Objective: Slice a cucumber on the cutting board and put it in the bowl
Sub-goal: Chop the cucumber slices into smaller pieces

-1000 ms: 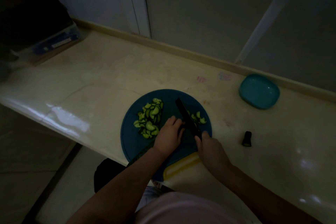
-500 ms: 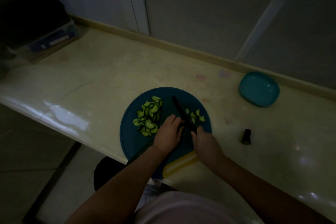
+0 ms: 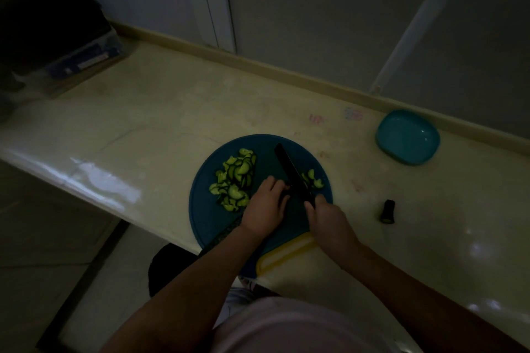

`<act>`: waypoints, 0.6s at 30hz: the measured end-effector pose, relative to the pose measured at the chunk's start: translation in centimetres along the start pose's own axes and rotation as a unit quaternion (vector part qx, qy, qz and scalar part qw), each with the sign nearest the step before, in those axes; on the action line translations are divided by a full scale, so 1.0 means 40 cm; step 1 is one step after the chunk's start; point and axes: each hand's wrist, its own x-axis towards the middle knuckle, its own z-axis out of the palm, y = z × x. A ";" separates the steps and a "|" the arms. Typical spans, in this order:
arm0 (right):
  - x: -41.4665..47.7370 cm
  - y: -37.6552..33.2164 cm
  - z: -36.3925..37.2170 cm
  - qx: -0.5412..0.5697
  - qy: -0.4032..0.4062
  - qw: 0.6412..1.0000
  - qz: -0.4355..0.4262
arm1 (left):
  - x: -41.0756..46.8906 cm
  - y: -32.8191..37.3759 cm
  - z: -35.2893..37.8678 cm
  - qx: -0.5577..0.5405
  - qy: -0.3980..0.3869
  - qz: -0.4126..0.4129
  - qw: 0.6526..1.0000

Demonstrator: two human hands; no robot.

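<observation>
1. Counter, pale and glossy, carries a round blue cutting board.
2. Teal bowl sits well apart, far right.
3. Right hand grips a dark knife; left hand curls down beside the blade.
4. Cucumber slices, green half-moons with dark rind, are heaped left of the blade; fewer lie right.

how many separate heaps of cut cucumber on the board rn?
2. Big heap left of the knife; small heap right of it. More may hide under the left hand.
</observation>
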 end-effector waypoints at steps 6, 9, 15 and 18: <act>-0.015 -0.009 -0.003 0.004 -0.001 1.000 -0.008 | 0.001 -0.003 0.002 0.001 -0.003 -0.006 1.000; -0.020 -0.009 0.000 0.003 0.000 1.000 -0.007 | 0.001 -0.001 0.002 0.004 -0.002 0.002 1.000; -0.022 -0.010 0.002 0.003 -0.003 1.000 -0.007 | 0.001 -0.002 0.004 0.012 0.001 0.004 1.000; -0.022 -0.011 0.002 -0.008 -0.007 1.000 -0.013 | 0.002 -0.003 0.006 0.006 0.000 0.001 1.000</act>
